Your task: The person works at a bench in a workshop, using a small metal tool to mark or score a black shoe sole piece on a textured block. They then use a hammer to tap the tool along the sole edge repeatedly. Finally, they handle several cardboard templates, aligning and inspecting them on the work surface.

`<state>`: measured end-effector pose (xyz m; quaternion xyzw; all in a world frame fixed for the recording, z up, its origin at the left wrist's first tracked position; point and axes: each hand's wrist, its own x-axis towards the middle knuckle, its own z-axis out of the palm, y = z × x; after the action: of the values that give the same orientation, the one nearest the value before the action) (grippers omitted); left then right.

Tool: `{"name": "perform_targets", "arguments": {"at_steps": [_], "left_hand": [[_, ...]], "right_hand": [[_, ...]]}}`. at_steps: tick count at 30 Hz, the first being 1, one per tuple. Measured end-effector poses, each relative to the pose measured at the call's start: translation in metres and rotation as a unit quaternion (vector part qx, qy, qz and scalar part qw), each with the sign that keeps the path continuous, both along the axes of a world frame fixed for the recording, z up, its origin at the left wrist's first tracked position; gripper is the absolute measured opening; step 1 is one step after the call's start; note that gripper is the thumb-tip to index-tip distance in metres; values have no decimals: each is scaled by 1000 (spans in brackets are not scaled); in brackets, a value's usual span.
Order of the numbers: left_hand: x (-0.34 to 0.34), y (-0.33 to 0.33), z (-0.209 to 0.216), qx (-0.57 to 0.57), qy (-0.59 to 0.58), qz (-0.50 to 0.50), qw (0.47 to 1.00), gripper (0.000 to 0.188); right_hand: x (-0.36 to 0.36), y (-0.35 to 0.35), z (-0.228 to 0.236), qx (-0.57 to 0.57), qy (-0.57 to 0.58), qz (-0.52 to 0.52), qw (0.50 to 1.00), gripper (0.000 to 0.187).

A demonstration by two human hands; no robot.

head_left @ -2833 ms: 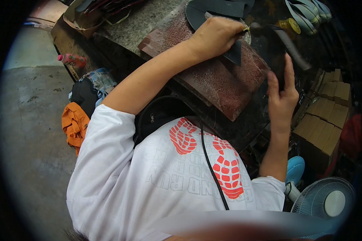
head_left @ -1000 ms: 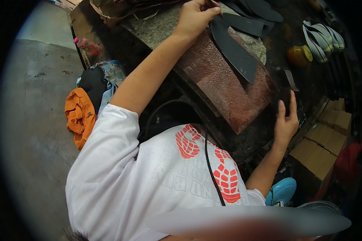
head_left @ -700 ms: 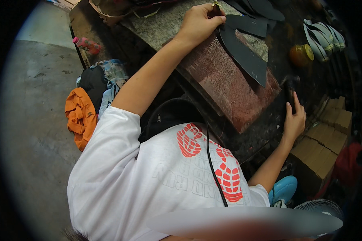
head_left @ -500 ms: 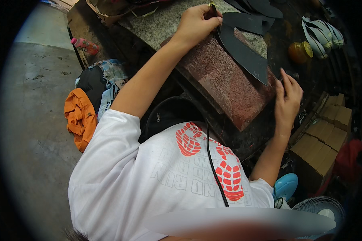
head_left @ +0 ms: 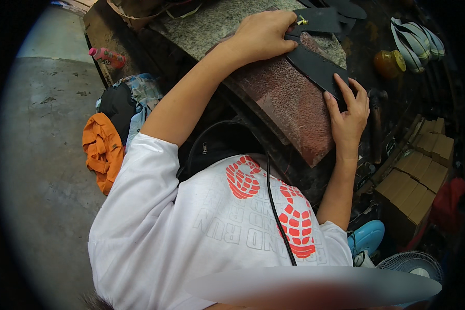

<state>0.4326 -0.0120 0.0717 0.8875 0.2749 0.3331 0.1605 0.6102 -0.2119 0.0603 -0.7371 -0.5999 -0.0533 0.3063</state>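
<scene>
A black, curved flat piece (head_left: 315, 66), like cut leather or rubber sheet, lies on a reddish-brown rough slab (head_left: 289, 106). My left hand (head_left: 266, 35) is at its far end, thumb and fingers closed around its edge; the fingertips are partly hidden. Beside those fingertips shows a small yellow bit (head_left: 302, 20), too small to name. At the near end of the piece rests my right hand (head_left: 349, 113), its fingers stretched out and apart, fingertips touching the black surface. More black cut pieces (head_left: 346, 9) lie beyond.
The slab sits on a speckled stone top (head_left: 212, 23). An orange-brown jar (head_left: 389, 64) and striped strap-like pieces (head_left: 416, 44) stand at right, cardboard boxes (head_left: 416, 173) below them. On the left are a pink bottle (head_left: 107, 57) and orange cloth (head_left: 103, 150).
My left hand has shifted right and slightly nearer along the black piece. My right hand has moved left and up from beside the slab onto the piece's near end.
</scene>
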Motion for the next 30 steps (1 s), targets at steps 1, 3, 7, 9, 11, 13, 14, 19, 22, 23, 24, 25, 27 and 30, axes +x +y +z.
{"name": "perform_targets", "arguments": {"at_steps": [1,3,7,9,11,13,14,19,22,23,24,25,27,30], "left_hand": [[1,2,-3,-18,17,-4,1000,29],[1,7,-6,-38,57,11,998,30],[5,10,-4,-58,78,32,995,38],[4,8,2,-113,81,28,990,33],[4,6,8,-138,89,30,986,32],[6,4,13,-132,104,39,985,35],[7,2,15,-129,113,43,984,34],[14,1,20,-130,149,49,979,35],[14,1,19,-104,141,39,984,35],[13,1,18,-100,137,39,985,35],[13,0,18,-96,133,39,986,35],[13,-1,17,-92,129,39,987,36],[13,-2,18,-96,131,36,986,38],[13,-3,20,-96,128,35,986,39]], "right_hand": [[-1,0,0,6,3,-1,1000,41],[-1,0,0,14,17,-3,1000,41],[1,0,-1,33,56,7,998,37],[3,0,-3,44,79,11,996,34],[5,0,-6,56,92,17,994,33],[8,0,-8,64,106,24,992,32],[9,-1,-9,65,112,29,991,31],[20,-3,-9,77,151,87,982,31],[24,-3,-8,83,151,107,979,32],[25,-3,-8,83,147,107,980,32],[25,-3,-8,83,142,109,980,32],[24,-3,-8,83,148,107,980,32],[23,-3,-8,82,160,105,978,31],[22,-2,-8,81,176,100,976,31]]}}
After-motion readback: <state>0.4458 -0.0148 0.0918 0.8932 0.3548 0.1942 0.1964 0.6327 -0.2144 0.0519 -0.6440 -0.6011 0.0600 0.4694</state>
